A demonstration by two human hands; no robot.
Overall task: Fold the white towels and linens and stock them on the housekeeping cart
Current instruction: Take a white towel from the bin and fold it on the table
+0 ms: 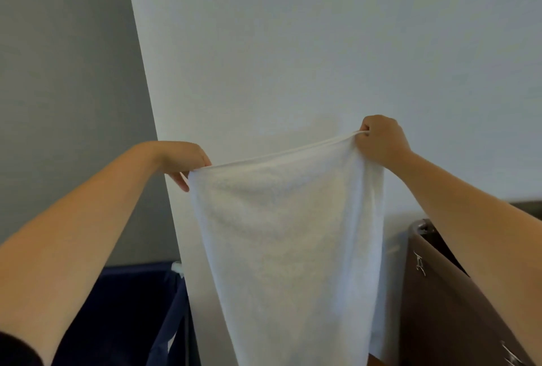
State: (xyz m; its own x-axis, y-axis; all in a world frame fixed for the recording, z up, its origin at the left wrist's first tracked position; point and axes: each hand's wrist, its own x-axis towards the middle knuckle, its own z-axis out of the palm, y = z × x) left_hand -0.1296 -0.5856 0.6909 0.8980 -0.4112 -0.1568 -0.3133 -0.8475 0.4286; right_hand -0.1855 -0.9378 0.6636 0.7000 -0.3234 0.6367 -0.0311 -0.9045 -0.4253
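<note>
A white towel (290,248) hangs stretched in the air in front of me, its top edge taut and sloping up to the right. My left hand (183,161) pinches the towel's upper left corner. My right hand (381,139) grips the upper right corner in a closed fist, held higher than the left. The towel narrows as it drops, and its lower end runs out of the bottom of the view.
A white wall (293,43) stands close behind the towel, with a grey wall (64,72) to its left. A dark blue fabric bin (132,307) sits at lower left. The brown housekeeping cart (440,292) stands at lower right under my right arm.
</note>
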